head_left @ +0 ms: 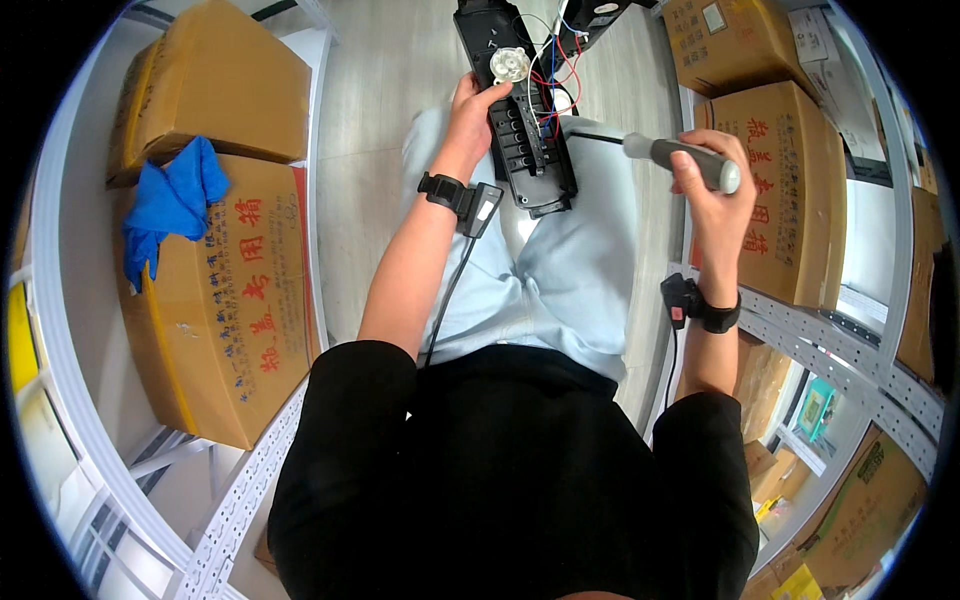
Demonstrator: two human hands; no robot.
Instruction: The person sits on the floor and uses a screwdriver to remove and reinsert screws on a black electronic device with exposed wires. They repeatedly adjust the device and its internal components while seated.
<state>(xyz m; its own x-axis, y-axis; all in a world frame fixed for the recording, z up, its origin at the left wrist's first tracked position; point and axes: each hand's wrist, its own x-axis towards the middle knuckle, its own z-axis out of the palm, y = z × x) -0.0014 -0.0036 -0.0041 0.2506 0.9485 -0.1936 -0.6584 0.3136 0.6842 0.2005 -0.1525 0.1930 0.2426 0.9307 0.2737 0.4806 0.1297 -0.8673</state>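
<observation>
Left hand [468, 120]: grasping long black plastic casing [550, 192], thumb beside whitish round plastic part [510, 65].
Right hand [722, 185]: wrapped round grey-handled screwdriver [690, 160]; tip near casing's right edge, contact unclear.
Casing: far centre, above pale-blue trousers [575, 270].
Done: interior exposed; thin red-blue-white wires [574, 68] strung.
Left: casing uncovered, apparently unfinished; screws too small to judge.

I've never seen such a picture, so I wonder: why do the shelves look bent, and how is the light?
Head view: fisheye distortion bows the white shelf frame, and the corners go black; head view: light looks bright, though the black shirt shows little detail.
</observation>
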